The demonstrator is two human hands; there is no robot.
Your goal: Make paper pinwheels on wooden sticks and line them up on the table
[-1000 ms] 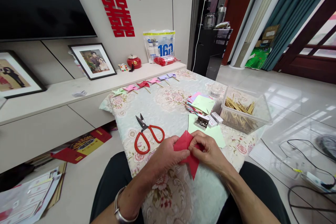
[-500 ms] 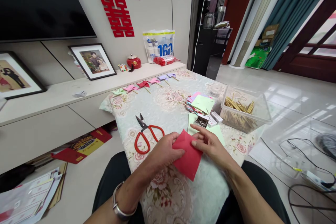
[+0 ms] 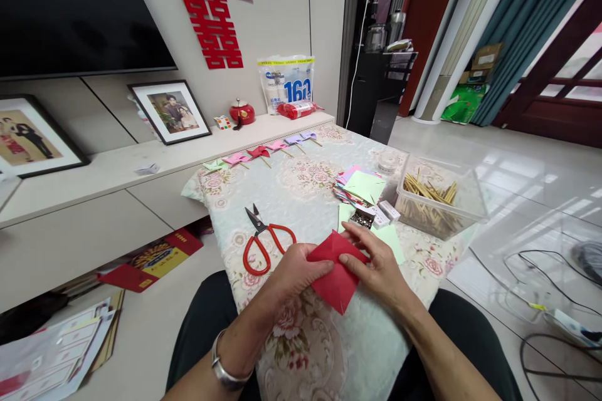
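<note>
Between my hands is a square of red paper, held above the near part of the table with one corner pointing toward me. My left hand grips its left side, thumb on top and fingers underneath. On the right side, my right hand holds the paper with its thumb on the face and its fingers behind. Faint crease lines run toward the paper's corners. Red-handled scissors lie partly open just left of my left hand. Beyond my right hand are a small box of metal pins and green paper.
A stack of coloured paper squares lies by a clear plastic bin of thin sticks. Several paper pinwheels line the far table edge. Framed photos stand on the cabinet. Cables run over the floor at right.
The red paper has turned slightly and tilted flatter. My right thumb has slid inward toward its middle, and my right fingers have curled more behind it.
</note>
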